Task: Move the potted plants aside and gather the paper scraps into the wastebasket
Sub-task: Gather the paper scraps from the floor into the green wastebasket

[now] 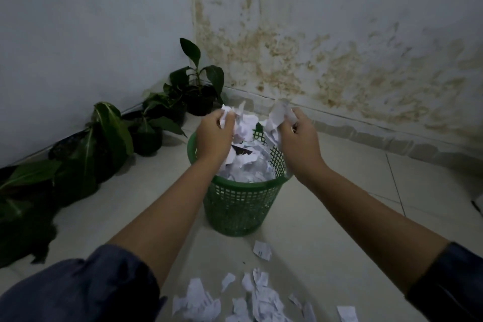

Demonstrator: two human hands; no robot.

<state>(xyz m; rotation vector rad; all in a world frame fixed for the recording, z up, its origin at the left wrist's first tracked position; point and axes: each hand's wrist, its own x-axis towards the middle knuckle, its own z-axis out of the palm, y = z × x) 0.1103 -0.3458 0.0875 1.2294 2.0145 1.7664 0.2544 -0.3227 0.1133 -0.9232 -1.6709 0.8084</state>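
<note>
From the head view, the left hand (213, 136) and the right hand (298, 138) each clutch a wad of paper scraps (278, 115) over the green mesh wastebasket (240, 206), likely so the pieces drop straight onto the heap inside. More scraps (261, 295) litter the pale tiled floor (352, 217) in front of it. The potted plants (146, 125) line the left wall, out of the way, near a damp-stained corner (287, 60).

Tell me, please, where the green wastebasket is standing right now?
In the head view, the green wastebasket stands on the floor at centre frame, directly below both hands, with the potted plants along the wall to its left and loose paper scraps in front.
</note>
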